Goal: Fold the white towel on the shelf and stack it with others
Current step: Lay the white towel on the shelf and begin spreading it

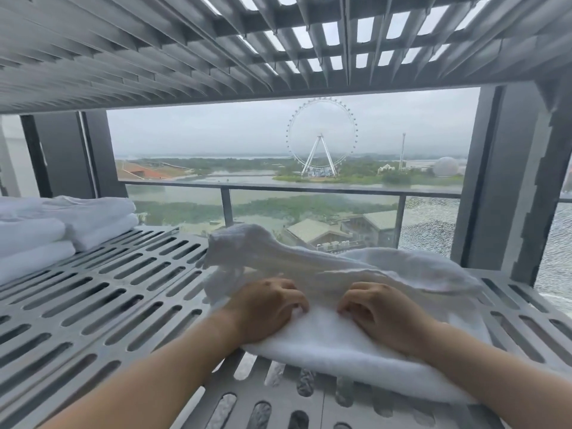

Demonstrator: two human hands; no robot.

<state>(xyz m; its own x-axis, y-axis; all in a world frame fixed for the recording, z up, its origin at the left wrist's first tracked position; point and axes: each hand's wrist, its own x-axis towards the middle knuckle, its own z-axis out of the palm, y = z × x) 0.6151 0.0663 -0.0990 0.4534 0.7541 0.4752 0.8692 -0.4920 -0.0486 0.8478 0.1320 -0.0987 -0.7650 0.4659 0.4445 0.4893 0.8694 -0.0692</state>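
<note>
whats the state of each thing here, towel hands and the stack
white towel: partly folded, far side rumpled and raised, lying on the shelf
left hand: fingers curled, gripping the white towel
right hand: fingers curled, gripping the white towel
folded towels: stacked, far left of the shelf

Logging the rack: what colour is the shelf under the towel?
The shelf is plain grey; head view shows it best.

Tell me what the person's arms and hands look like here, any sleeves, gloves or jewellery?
The left forearm and right forearm are bare as far as the frame shows, with no sleeve in view. The left hand and right hand wear no gloves; no ring, watch or bracelet shows.
</note>
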